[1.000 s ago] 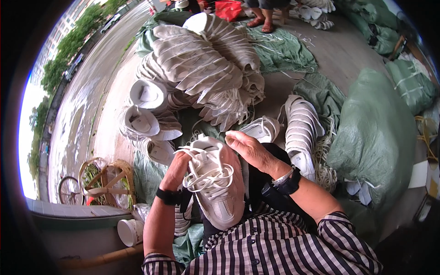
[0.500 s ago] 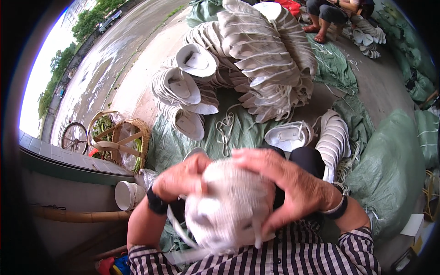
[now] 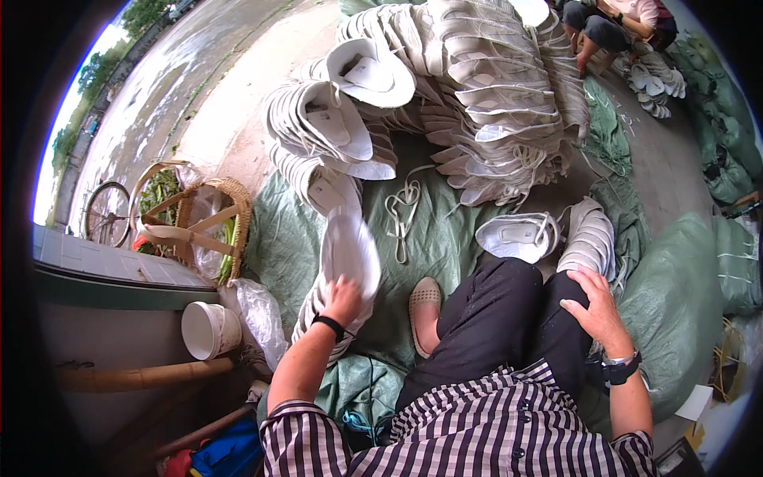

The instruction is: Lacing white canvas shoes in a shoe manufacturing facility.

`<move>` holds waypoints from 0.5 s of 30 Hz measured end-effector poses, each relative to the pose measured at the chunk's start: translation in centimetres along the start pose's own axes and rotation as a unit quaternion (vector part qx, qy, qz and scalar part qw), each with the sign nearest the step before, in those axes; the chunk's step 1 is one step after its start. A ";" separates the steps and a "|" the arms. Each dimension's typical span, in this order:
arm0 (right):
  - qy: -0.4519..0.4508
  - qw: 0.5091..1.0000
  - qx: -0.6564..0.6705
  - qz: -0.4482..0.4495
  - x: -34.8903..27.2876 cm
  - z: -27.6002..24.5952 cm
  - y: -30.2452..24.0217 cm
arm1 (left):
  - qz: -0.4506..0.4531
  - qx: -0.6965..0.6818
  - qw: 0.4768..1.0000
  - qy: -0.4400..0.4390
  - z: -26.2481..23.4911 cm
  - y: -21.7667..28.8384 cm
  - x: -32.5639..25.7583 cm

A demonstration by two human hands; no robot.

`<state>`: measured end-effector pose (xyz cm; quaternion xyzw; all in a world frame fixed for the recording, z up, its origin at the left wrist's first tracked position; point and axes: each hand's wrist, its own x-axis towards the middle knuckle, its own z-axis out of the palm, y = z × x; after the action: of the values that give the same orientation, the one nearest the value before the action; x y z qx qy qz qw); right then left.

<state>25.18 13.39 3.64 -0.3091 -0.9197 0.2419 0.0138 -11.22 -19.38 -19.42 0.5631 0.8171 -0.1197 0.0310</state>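
My left hand (image 3: 343, 300) is closed on the near side of a white woven hat (image 3: 348, 246), hollow side up. This hat is slightly smeared by motion and sits at a short nested stack (image 3: 306, 322) left of my legs; whether it rests fully in the stack I cannot tell. My right hand (image 3: 594, 308) lies on my right knee, fingers spread, holding nothing. Just beyond that knee another white hat (image 3: 509, 232) lies hollow side up, beside a curved stack of nested hats (image 3: 588, 234).
A large heap of nested white hats (image 3: 493, 87) stands ahead. A loop of cord (image 3: 404, 219) lies on green sheeting (image 3: 445, 199). At left are a wicker basket (image 3: 226, 222) and a white bucket (image 3: 211, 330); at right, a full green sack (image 3: 671, 278). Another person (image 3: 608, 32) sits far right.
Both hands were around a hat in front of my chest. Now my left hand has carried a hat to the stack at left, and my right hand has let go and dropped to my knee.
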 end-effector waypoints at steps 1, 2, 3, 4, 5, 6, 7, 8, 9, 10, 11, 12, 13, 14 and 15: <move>0.019 1.000 -0.002 0.007 -0.6 -0.3 0.7 | -0.021 -0.051 0.995 -0.088 0.2 0.8 0.2; 0.033 0.999 0.006 0.001 -0.6 -0.2 1.0 | -0.054 -0.093 0.977 -0.183 -0.3 0.6 -0.5; 0.028 1.000 -0.008 -0.004 -0.7 -0.1 1.2 | -0.051 -0.097 0.976 -0.186 0.2 0.3 0.0; 0.023 1.000 -0.010 -0.001 -0.8 0.1 1.3 | -0.037 -0.077 0.967 -0.239 0.7 -0.3 0.9; 0.016 1.000 -0.007 0.000 -0.6 -0.1 1.2 | -0.024 -0.056 0.956 -0.288 0.9 -1.1 1.9; 0.018 1.000 -0.010 0.003 -0.7 -0.5 1.2 | -0.014 -0.046 0.946 -0.321 0.5 -1.8 3.4; 0.023 1.000 -0.018 0.005 -0.5 -0.9 1.0 | -0.017 -0.036 0.943 -0.329 0.0 -3.2 4.9; 0.018 1.000 -0.011 0.009 -0.5 -1.3 1.0 | -0.018 -0.027 0.938 -0.346 -0.6 -4.2 5.6; 0.013 1.000 -0.002 0.009 -0.4 -1.4 0.9 | -0.016 -0.015 0.942 -0.336 -0.1 -5.0 5.3; 0.010 1.000 -0.003 0.011 -0.5 -1.3 1.0 | -0.015 -0.003 0.946 -0.325 0.5 -6.0 5.1; 0.020 1.000 -0.009 0.015 -0.7 -1.1 1.4 | -0.041 -0.005 0.961 -0.273 1.2 -6.3 4.9; 0.031 0.999 -0.016 0.018 -0.7 -1.1 1.7 | -0.051 -0.041 0.965 -0.253 1.7 -6.5 4.6; 0.033 0.999 -0.015 0.022 -0.5 -0.9 1.4 | -0.051 -0.057 0.963 -0.258 2.2 -6.5 4.3; 0.035 0.999 -0.002 0.023 -0.3 -1.0 0.8 | -0.052 -0.072 0.961 -0.263 2.5 -6.7 4.5; 0.036 0.999 0.005 0.032 -0.7 -1.3 0.4 | -0.040 -0.073 0.961 -0.262 1.3 -5.5 5.5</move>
<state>26.25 13.82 4.71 -0.3471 -0.9070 0.2351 0.0409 -18.44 -16.52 -20.81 0.4749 0.8089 -0.2042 0.2803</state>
